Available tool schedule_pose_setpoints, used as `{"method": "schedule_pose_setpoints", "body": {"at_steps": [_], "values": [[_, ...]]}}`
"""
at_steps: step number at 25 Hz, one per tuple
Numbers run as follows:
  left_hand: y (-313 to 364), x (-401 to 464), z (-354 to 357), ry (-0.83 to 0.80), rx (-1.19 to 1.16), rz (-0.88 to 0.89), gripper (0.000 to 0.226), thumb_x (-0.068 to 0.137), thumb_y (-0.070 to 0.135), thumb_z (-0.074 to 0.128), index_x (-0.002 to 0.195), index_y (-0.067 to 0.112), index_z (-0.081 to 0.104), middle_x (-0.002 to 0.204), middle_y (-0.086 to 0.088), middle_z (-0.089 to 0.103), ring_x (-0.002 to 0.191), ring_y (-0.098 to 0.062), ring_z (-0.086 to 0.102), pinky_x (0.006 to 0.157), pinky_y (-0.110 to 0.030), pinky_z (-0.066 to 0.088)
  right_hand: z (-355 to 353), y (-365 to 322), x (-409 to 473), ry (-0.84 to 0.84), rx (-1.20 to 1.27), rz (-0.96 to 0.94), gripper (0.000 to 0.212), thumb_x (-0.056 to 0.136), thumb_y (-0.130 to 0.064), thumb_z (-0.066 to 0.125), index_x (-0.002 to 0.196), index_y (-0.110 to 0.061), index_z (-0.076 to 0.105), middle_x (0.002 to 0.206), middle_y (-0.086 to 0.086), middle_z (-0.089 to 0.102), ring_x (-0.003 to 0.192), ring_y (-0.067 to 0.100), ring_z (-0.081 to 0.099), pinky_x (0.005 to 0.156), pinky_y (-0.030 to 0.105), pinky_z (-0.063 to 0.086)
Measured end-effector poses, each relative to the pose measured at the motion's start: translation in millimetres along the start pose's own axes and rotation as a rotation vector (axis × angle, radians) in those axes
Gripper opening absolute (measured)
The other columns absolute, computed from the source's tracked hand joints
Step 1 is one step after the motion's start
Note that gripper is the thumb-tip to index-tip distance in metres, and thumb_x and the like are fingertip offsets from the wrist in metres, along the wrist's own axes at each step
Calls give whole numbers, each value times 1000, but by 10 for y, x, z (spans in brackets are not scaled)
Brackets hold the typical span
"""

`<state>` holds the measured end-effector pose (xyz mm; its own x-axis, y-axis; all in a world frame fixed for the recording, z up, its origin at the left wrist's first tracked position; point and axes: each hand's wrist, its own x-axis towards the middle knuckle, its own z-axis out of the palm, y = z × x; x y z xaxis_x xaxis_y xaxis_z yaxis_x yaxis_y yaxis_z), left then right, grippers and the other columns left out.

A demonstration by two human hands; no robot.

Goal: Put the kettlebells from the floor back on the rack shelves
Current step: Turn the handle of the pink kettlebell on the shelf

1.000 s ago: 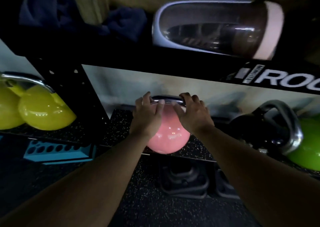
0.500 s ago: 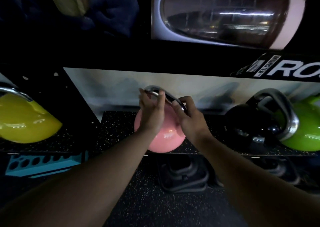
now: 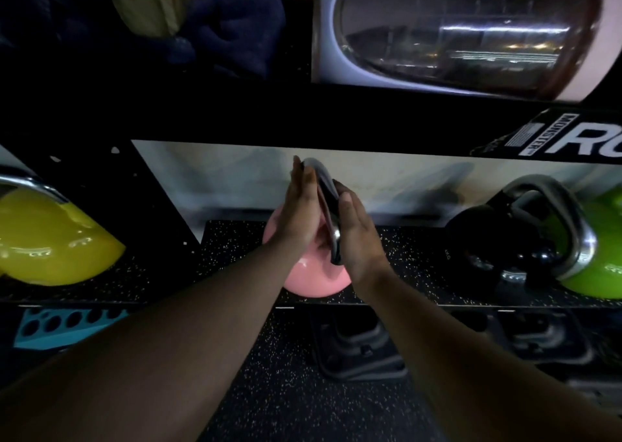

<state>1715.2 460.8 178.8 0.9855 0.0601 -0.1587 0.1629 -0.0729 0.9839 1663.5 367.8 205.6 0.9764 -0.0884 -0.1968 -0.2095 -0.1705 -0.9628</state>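
Observation:
A pink kettlebell [image 3: 311, 278] with a steel handle sits on the speckled black rack shelf [image 3: 235, 256], near its front edge. My left hand [image 3: 299, 212] lies flat against the left side of the handle. My right hand [image 3: 356, 233] presses the handle's right side, fingers nearly straight. The handle now runs front to back between my palms. A yellow kettlebell [image 3: 50, 243] rests on the shelf at far left. A black kettlebell [image 3: 488, 239] and a green kettlebell [image 3: 599, 249] stand at right.
A black upper rack beam [image 3: 336, 118] with white lettering runs just above my hands. A large pale rounded object [image 3: 471, 27] and dark blue cloth [image 3: 232, 27] lie on top. Dark weights [image 3: 356, 347] and a teal block [image 3: 67, 323] sit on the floor below.
My hands have turned the pink kettlebell so its handle went from sideways to front-to-back. My fingers have loosened from a wrapped grip to flat palms. The view has moved closer.

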Motion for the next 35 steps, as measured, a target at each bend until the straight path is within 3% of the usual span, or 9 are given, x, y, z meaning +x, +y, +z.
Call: {"method": "schedule_pose_setpoints", "body": {"at_steps": [2,4,9,19,23,27,29,32,35], "values": [[50,41,-51,-40,25,7,54,103,48,15,155,34,6,159,-4,28,140,-23,36,90,-12,32,123,0,-49,14,35,9,43,105,-43,22,139,-38,47,103,-10,64,88,-4,60,62,9,48],[63,168,-116,-79,36,6,53,103,46,13,155,33,10,160,-4,27,143,-23,33,97,-16,27,256,-16,-91,16,88,27,44,105,-42,22,145,-37,40,111,-15,61,84,-11,54,58,-2,41],[34,328,-190,-81,40,-25,52,102,50,19,152,33,25,158,-4,32,142,-22,34,104,-23,23,421,-57,-87,39,210,44,46,106,-38,25,151,-33,32,141,-11,45,121,2,41,62,-11,31],[30,251,-124,-56,41,18,49,104,44,18,149,29,30,155,-7,38,139,-25,39,117,-41,29,361,15,-104,59,176,-2,46,105,-41,25,150,-37,32,150,-10,44,131,3,42,108,16,33],[26,281,-155,-75,87,-9,51,103,48,17,150,33,29,155,-8,37,140,-27,39,117,-43,28,354,45,-64,42,158,-9,46,105,-43,24,150,-39,31,151,-10,43,133,4,40,101,13,33],[102,209,-189,-86,160,-25,52,102,51,18,148,32,33,150,-11,45,134,-28,46,112,-37,33,334,121,1,7,94,-23,47,103,-48,22,149,-42,29,149,-4,48,135,12,45,113,35,36],[179,87,-262,-92,274,17,50,103,48,19,139,24,46,128,-3,60,117,-24,56,96,-27,41,324,106,28,-10,21,-27,52,99,-56,23,148,-40,32,145,0,52,133,17,49,111,42,39],[58,-245,-573,-116,541,70,43,103,46,25,120,22,56,100,8,61,92,-15,56,68,-22,41,202,26,-2,20,-223,-34,52,97,-54,34,140,-28,45,129,7,63,117,25,59,94,35,47],[-209,-548,-1105,-58,713,39,44,97,52,35,123,27,60,118,-2,68,100,-18,65,87,-38,53,-32,-87,-220,179,-581,-225,28,95,-38,50,116,-20,57,103,10,66,93,31,62,78,39,53]]}}
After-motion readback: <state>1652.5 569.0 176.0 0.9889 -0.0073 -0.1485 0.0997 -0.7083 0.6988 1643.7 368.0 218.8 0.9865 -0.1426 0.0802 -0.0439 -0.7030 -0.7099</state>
